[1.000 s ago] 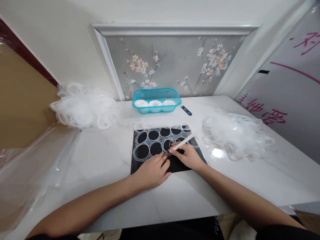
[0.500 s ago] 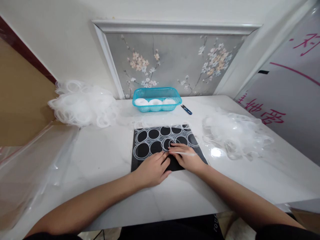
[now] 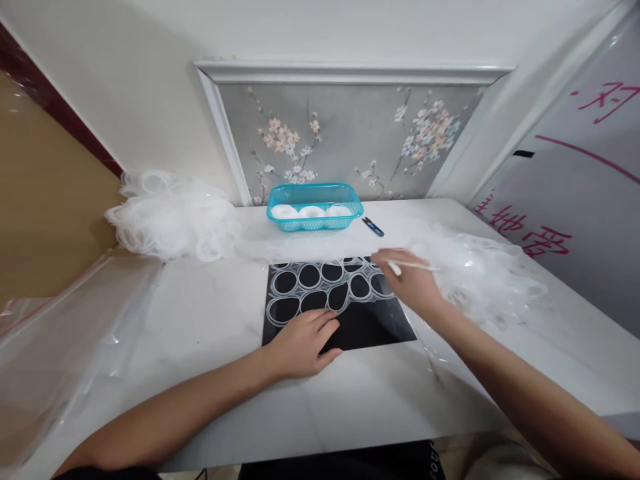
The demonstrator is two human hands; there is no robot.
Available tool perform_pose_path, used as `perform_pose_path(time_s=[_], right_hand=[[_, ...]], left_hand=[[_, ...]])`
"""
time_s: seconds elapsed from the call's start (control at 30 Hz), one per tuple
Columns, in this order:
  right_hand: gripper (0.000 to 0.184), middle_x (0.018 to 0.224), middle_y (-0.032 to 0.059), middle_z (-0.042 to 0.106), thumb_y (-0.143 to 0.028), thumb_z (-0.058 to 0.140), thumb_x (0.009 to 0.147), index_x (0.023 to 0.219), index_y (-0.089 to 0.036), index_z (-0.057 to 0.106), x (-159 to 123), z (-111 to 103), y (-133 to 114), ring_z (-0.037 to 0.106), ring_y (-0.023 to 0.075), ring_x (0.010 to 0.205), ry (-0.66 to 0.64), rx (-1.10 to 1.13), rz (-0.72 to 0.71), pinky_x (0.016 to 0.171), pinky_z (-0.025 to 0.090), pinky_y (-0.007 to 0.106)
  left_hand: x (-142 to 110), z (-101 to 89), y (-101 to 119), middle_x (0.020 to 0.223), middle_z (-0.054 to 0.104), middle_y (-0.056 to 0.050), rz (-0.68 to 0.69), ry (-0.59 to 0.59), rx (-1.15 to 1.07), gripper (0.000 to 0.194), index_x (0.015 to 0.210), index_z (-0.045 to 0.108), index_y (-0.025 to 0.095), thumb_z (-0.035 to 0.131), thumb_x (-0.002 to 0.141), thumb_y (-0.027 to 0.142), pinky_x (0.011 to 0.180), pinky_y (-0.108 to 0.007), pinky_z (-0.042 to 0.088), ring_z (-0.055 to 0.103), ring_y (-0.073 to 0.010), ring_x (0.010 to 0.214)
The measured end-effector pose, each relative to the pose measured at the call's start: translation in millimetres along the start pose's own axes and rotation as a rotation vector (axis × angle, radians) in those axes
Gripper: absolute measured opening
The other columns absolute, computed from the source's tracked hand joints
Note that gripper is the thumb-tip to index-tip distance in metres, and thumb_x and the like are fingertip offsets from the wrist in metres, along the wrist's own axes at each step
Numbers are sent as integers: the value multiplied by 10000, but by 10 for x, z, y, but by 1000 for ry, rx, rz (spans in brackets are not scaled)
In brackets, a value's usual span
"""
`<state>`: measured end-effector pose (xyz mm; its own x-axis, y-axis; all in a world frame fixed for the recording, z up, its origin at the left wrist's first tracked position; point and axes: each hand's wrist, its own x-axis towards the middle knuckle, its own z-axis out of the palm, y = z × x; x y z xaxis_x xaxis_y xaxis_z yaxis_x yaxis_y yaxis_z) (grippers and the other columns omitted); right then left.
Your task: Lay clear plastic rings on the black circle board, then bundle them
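**Two hands at one black mat**

The left hand (image 3: 303, 343) lies flat and open on the mat's (image 3: 370, 327) near edge, beside the ring sheet (image 3: 325, 287). The right hand (image 3: 413, 283) pinches one white stick (image 3: 415, 267) over the mat's right edge. Two ring heaps flank the table; one basket (image 3: 315, 207) holds three rolls.

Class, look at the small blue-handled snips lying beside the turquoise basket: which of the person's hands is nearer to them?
The right hand. It is raised just in front of the snips, holding a thin white stick. The left hand rests flat on the black mat, farther back.
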<state>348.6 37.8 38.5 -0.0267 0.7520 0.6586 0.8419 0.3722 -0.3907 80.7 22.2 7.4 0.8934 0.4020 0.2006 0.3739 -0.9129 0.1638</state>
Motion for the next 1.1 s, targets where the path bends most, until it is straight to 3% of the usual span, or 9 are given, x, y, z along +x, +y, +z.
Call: perform_pose_path(time_s=[0.13,0.27,0.5,0.77,1.1], right_hand=[[208,892,55,733,-286,510,876,822,-205,693,-520,135,-73,680,220,893,-296,208,231,808,538,354],[209,917,55,732,-362,549,862,857,-214,697,-611,249,-27,675,233,925,-310,365,386,852,526,372],[183,930,50,730,-328,564,856,852,-232,719,-513,275,21,643,243,1005,-331,401,332,936,486,417],[201,931,48,731,-377,586,837,820,-232,723,-534,243,29,646,239,996,-322,450,400,939,486,415],[186,928,31,736,-346,575,841,836,-245,732,-521,241,27,608,248,1066,-382,436,375,970,462,450]], left_hand=[[134,24,91,1336,507,-160,64,-3,84,441,1238,503,84,444,937,401,1014,-380,403,500,-270,1204],[356,148,149,1370,474,-184,118,-18,181,525,1292,466,53,399,952,448,1034,-388,362,427,-294,1284],[573,347,136,1254,567,-223,26,-8,238,595,1233,524,5,375,950,507,983,-393,392,516,-308,1201],[562,324,141,1246,581,-196,49,2,271,574,1232,537,23,405,939,499,972,-370,402,533,-298,1173],[557,335,135,1274,547,-230,40,-17,201,576,1250,509,1,390,952,479,994,-391,376,500,-312,1214]])
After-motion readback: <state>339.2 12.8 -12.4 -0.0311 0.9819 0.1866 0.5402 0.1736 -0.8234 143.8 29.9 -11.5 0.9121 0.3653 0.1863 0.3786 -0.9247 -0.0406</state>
